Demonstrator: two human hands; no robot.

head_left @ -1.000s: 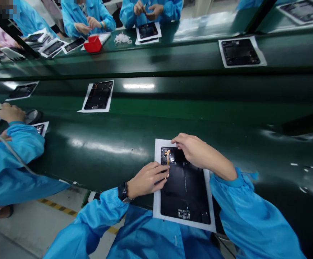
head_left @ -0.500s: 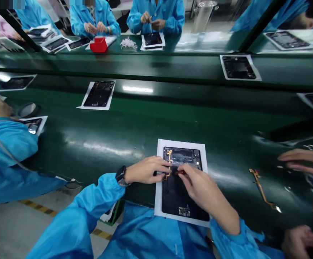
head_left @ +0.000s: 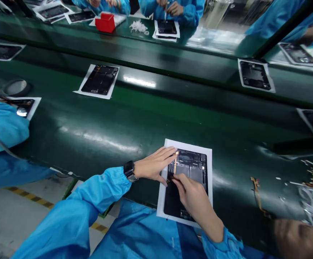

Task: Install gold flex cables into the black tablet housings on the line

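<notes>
Two hands on tablet (head_left: 191, 169) | left hand (head_left: 156, 166) flat, open | right hand (head_left: 187, 187) grip pinched on flex cable (head_left: 175, 166)

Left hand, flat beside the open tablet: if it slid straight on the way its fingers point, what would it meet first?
Probably the orange flex cable on the open tablet; the left hand already almost touches it.

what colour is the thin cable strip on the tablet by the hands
Orange-gold flex cable, seen in the head view.
</notes>
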